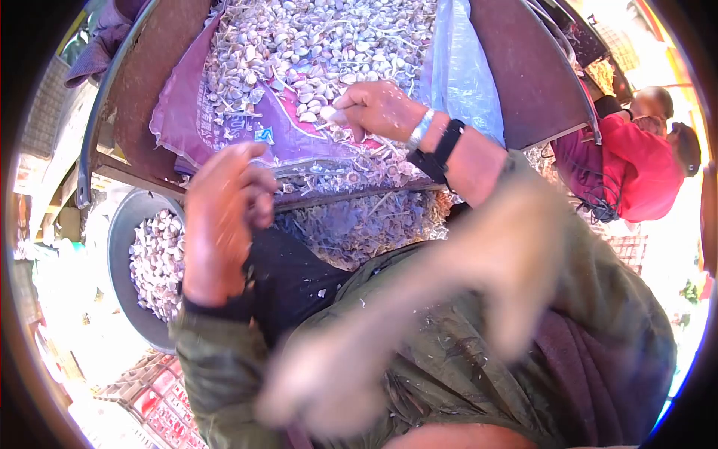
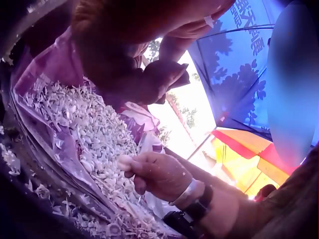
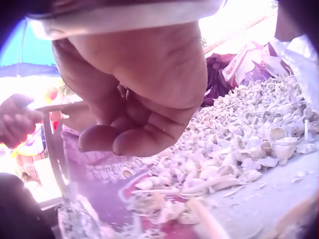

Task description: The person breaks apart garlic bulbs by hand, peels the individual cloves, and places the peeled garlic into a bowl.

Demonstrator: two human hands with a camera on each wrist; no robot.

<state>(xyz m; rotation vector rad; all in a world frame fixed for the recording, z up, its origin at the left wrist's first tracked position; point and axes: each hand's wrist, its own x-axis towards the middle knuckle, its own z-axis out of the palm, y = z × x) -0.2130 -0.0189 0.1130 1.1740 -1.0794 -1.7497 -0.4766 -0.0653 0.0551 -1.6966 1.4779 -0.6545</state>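
Garlic cloves and papery skins lie heaped on a purple printed sack. My right hand is low over the near edge of the heap, with a watch and a bracelet at its wrist. Between its thumb and forefinger it pinches a pale garlic clove; the bent fingers hide this clove in the right wrist view. My left hand is raised left of the sack, near the bucket, its fingers loosely curled. No object shows in it, and its palm is partly hidden.
A grey bucket of garlic cloves stands at the left. Metal side panels flank the heap, and clear plastic lines its right side. Debris covers the ground below. A person in red sits at right. A blurred pale shape crosses my lap.
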